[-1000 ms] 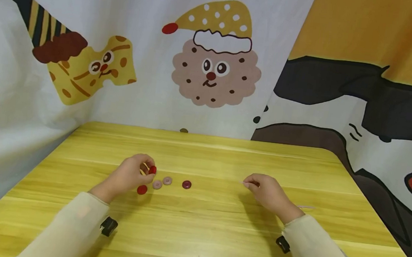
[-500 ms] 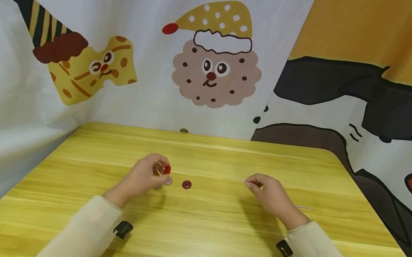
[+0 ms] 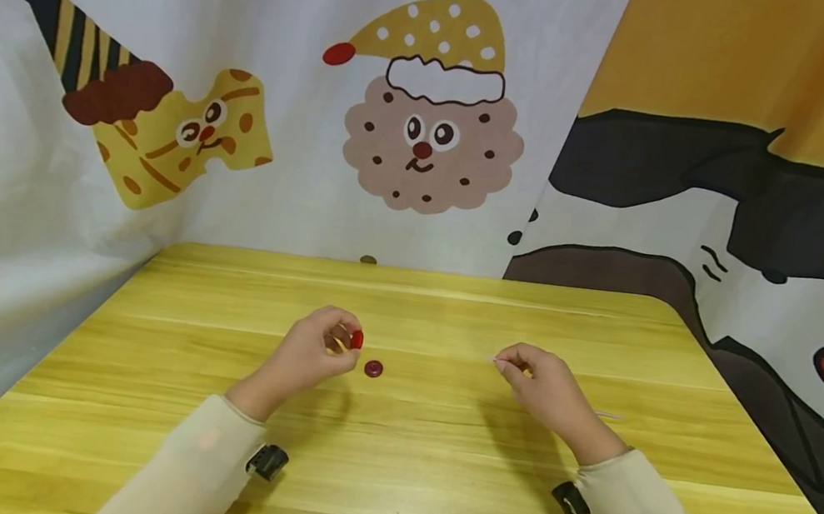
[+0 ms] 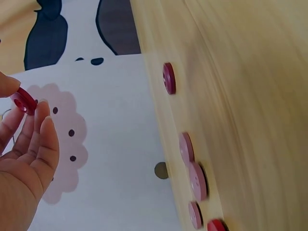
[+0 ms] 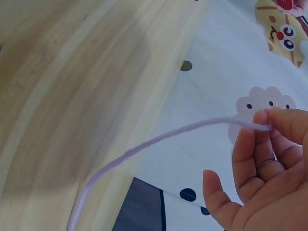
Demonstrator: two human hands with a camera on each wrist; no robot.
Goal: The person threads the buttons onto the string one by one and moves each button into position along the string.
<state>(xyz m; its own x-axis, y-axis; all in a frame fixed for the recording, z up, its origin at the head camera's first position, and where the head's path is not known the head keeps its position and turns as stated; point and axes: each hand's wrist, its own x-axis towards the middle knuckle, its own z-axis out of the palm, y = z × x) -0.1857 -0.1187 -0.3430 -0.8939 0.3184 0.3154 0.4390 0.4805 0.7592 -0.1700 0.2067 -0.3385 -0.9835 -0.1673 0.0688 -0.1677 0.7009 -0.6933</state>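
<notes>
My left hand (image 3: 302, 358) pinches a red button (image 3: 356, 340) between thumb and fingers, above the table. On the wood just beyond it lies a dark red button (image 3: 373, 369). Several more buttons show in the left wrist view: pink buttons (image 4: 198, 180) in a row and a bright red button (image 4: 217, 225) at the lower edge; the left hand hides these in the head view. My right hand (image 3: 547, 390) pinches one end of a lavender yarn string (image 5: 144, 144) between thumb and index finger. The string hangs from there down toward the table.
The yellow wood-grain table (image 3: 404, 474) spreads under both hands. A printed cartoon curtain (image 3: 265, 216) hangs along its far and side edges. Small black cameras (image 3: 268, 461) sit at both wrists, below the cream sleeves.
My left hand has moved right, carrying the red button over the pink buttons toward the dark red one. The right hand has stayed nearly in place, still pinching the string.
</notes>
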